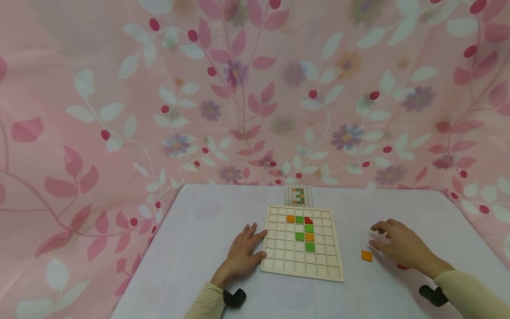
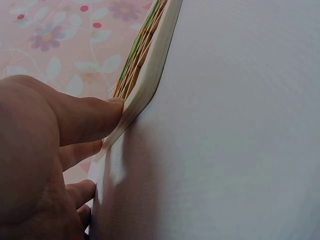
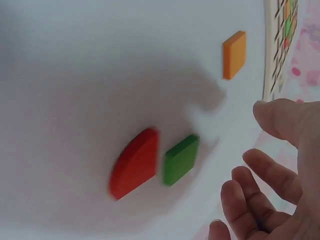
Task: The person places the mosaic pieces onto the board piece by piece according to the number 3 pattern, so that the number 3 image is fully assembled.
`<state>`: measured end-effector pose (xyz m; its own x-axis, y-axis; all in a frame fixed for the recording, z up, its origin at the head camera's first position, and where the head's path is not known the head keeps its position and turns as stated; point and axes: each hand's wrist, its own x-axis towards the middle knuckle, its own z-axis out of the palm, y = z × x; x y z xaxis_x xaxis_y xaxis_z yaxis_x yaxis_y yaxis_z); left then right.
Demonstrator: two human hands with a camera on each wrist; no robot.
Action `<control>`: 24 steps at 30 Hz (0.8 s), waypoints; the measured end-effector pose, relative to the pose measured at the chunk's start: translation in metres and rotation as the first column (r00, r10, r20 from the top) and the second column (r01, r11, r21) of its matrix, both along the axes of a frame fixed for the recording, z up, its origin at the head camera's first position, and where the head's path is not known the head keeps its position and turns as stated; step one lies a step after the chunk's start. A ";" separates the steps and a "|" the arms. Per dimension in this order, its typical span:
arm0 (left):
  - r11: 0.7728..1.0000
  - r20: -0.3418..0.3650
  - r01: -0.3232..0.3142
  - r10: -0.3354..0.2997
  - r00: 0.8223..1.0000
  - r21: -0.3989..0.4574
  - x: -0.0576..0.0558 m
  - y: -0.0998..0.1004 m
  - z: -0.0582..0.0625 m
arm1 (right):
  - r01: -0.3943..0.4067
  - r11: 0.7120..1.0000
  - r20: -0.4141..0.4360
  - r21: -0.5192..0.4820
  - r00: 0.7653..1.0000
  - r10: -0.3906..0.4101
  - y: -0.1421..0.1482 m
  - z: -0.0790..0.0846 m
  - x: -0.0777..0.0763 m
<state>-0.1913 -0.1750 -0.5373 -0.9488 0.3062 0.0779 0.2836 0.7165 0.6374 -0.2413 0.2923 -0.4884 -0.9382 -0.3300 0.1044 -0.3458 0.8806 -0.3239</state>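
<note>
If leaning too hard on the grid board (image 1: 279, 262), flat in the middle of the white tabletop (image 1: 179, 239), could skid or twist it, given bracing along the left edge only. Could also jolt the placed tiles (image 1: 299, 236), orange, green and one rounded red, apparently resting loose in shallow squares. With the left hand (image 1: 244, 253), touches that left edge, thumb and fingers spread, gripping nothing; might shove the whole grid rightward by pushing in. At the far side, just beyond the board, can see a small printed card (image 1: 299, 196); with squares so tiny, could easily miscount a row or column when reading from it. Right of the board, can see a loose orange tile (image 1: 367, 256), thin and flat; could chase it about for want of an edge to catch. With the right hand (image 1: 403, 244), hovers farther right, with fingers loosely bent and thumb apart, holding nothing. Below, can see a rounded red piece (image 3: 136, 165) just beside a green tile (image 3: 181, 161); could knock one while taking the other, with the hand hiding much of the pair from above.
</note>
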 end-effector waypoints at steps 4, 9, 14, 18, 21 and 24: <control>1.000 -0.004 -0.005 0.005 1.000 0.001 0.001 0.001 0.000 | -0.020 0.999 0.032 0.046 0.999 0.018 0.019 -0.002 0.001; 1.000 -0.001 -0.006 0.006 1.000 0.009 0.001 0.000 -0.002 | -0.040 0.997 0.150 0.065 0.988 0.030 0.035 -0.001 0.003; 1.000 -0.014 0.000 0.000 1.000 0.019 0.001 0.000 -0.002 | -0.017 0.999 0.236 0.047 0.972 0.006 0.038 -0.003 0.004; 1.000 -0.015 0.000 0.000 1.000 0.012 0.001 0.000 -0.001 | -0.026 0.999 0.244 0.025 0.970 0.019 0.038 -0.006 0.005; 1.000 -0.004 -0.002 0.002 1.000 0.007 0.001 0.000 0.000 | -0.052 0.999 0.217 0.005 0.975 0.050 0.040 -0.009 0.009; 1.000 0.004 -0.005 0.005 1.000 0.005 0.001 0.001 0.001 | -0.057 0.998 0.194 -0.017 0.979 0.059 0.041 -0.011 0.012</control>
